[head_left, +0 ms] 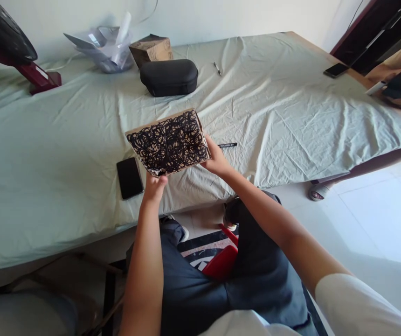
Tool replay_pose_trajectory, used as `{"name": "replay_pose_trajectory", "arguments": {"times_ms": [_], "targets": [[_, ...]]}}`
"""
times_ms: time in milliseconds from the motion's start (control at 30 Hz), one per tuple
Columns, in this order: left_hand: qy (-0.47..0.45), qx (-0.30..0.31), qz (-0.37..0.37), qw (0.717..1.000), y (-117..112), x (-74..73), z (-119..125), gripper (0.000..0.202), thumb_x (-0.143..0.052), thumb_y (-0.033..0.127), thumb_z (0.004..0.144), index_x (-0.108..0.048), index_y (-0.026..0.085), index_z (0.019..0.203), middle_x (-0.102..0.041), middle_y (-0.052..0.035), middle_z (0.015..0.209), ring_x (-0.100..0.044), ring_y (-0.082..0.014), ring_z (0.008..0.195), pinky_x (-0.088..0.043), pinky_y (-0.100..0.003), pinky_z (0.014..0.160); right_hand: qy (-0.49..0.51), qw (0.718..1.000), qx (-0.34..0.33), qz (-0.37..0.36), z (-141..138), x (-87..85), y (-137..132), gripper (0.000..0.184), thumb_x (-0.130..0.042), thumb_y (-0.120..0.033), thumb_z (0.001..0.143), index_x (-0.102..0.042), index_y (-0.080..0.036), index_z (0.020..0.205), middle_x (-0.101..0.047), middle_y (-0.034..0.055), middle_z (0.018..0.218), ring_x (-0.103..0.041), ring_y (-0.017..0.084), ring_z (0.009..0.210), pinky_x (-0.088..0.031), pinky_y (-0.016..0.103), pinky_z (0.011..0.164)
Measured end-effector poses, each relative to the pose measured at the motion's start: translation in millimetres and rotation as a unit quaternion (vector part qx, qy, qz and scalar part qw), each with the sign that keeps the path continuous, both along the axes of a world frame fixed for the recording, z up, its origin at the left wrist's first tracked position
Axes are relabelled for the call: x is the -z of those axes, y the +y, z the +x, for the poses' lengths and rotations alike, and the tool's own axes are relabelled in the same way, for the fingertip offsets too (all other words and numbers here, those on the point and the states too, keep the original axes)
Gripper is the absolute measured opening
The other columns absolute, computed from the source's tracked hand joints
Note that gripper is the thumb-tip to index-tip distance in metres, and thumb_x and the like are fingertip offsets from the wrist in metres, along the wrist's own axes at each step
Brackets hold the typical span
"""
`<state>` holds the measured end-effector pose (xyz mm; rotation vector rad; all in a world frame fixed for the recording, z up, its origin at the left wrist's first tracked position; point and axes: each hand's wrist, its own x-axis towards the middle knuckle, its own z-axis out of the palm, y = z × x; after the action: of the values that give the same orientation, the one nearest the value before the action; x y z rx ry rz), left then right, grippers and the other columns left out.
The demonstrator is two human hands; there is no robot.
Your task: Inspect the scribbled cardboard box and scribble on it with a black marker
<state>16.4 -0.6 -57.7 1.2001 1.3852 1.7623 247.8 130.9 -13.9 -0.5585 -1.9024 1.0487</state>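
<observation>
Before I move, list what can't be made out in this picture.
All in the head view:
Scribbled cardboard: underside, facing away.
Left hand: most fingers, behind the cardboard.
Near pen: one end, behind the right hand; its print, too small.
Black case: inside, hidden by its shell.
Red-black device: upper part, cut off by the picture's edge.

On my feed I see matt brown cardboard on the ink-scribbled box (168,142), rumpled dull cloth (273,112), a smooth, matt black case (169,78), a smooth-faced phone (129,178), a shiny translucent plastic bundle (111,63) and smooth, glossy floor tiles (378,210).
</observation>
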Motion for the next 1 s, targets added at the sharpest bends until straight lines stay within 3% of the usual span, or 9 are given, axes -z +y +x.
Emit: {"name": "replay_pose_trajectory", "arguments": {"times_ms": [100, 333, 433, 600, 733, 900, 1000], "targets": [[-0.016, -0.038, 0.001, 0.999, 4.4, 0.7, 6.0, 0.101, -0.070, 0.103, 0.078, -0.074, 0.031, 0.149, -0.071, -0.0144, 0.158, -0.058, -0.0361, 0.164, -0.045, -0.051, 0.138, 0.002, 1.000, -0.008, 0.022, 1.0, 5.3, 2.1, 0.120, -0.082, -0.087, 0.087, -0.045, -0.021, 0.179, -0.038, 0.0182, 0.191, -0.036, 0.039, 0.179, -0.022, 0.057, 0.150], [0.010, -0.105, -0.020, 0.994, 6.5, -18.1, 12.7, 0.080, -0.079, 0.089, 0.086, -0.081, 0.022, 0.130, -0.081, -0.0163, 0.134, -0.072, -0.0371, 0.144, -0.048, -0.053, 0.136, -0.003, 1.000, 0.000, 0.024, -5.5, 15.6, 2.8, 0.116, -0.080, -0.083, 0.091, -0.044, -0.019, 0.180, -0.038, 0.0179, 0.191, -0.038, 0.038, 0.179, -0.027, 0.056, 0.149], [0.031, -0.119, -0.033, 0.992, 3.1, -23.5, 11.4, 0.076, -0.082, 0.086, 0.085, -0.082, 0.020, 0.122, -0.083, -0.0169, 0.124, -0.077, -0.0378, 0.132, -0.052, -0.055, 0.132, -0.002, 1.000, 0.004, 0.020, -9.7, 18.7, 3.3, 0.111, -0.078, -0.082, 0.092, -0.046, -0.020, 0.179, -0.042, 0.0168, 0.190, -0.039, 0.038, 0.178, -0.030, 0.056, 0.148], [0.049, -0.123, -0.040, 0.990, 2.0, -20.9, 5.2, 0.083, -0.078, 0.097, 0.078, -0.080, 0.022, 0.112, -0.083, -0.0154, 0.115, -0.080, -0.0380, 0.123, -0.062, -0.053, 0.119, 0.004, 1.000, 0.003, 0.014, -12.2, 20.6, 3.8, 0.116, -0.079, -0.084, 0.090, -0.045, -0.019, 0.179, -0.044, 0.0176, 0.188, -0.040, 0.038, 0.178, -0.030, 0.056, 0.148], [0.067, -0.127, -0.046, 0.989, 1.2, -20.9, 5.3, 0.076, -0.076, 0.090, 0.086, -0.080, 0.020, 0.115, -0.083, -0.0150, 0.114, -0.081, -0.0375, 0.119, -0.061, -0.056, 0.120, -0.007, 1.000, 0.009, 0.006, -15.2, 20.7, 3.3, 0.120, -0.078, -0.090, 0.086, -0.045, -0.022, 0.179, -0.042, 0.0166, 0.190, -0.040, 0.039, 0.177, -0.029, 0.058, 0.148], [0.098, -0.110, -0.040, 0.988, -3.9, -20.0, -4.0, 0.077, -0.072, 0.090, 0.091, -0.080, 0.019, 0.120, -0.082, -0.0170, 0.115, -0.079, -0.0395, 0.121, -0.057, -0.061, 0.124, 0.005, 1.000, 0.008, 0.006, -19.0, 20.9, 4.1, 0.122, -0.081, -0.092, 0.081, -0.051, -0.020, 0.175, -0.044, 0.0185, 0.188, -0.040, 0.039, 0.177, -0.027, 0.057, 0.149], [0.124, -0.064, -0.012, 0.990, -7.1, -19.9, -19.0, 0.099, -0.069, 0.107, 0.074, -0.079, 0.022, 0.124, -0.079, -0.0200, 0.132, -0.071, -0.0440, 0.142, -0.045, -0.065, 0.135, 0.018, 0.999, 0.017, -0.030, -18.4, 17.9, 1.9, 0.117, -0.081, -0.092, 0.077, -0.060, -0.020, 0.167, -0.052, 0.0184, 0.183, -0.051, 0.042, 0.169, -0.039, 0.060, 0.143]]}}
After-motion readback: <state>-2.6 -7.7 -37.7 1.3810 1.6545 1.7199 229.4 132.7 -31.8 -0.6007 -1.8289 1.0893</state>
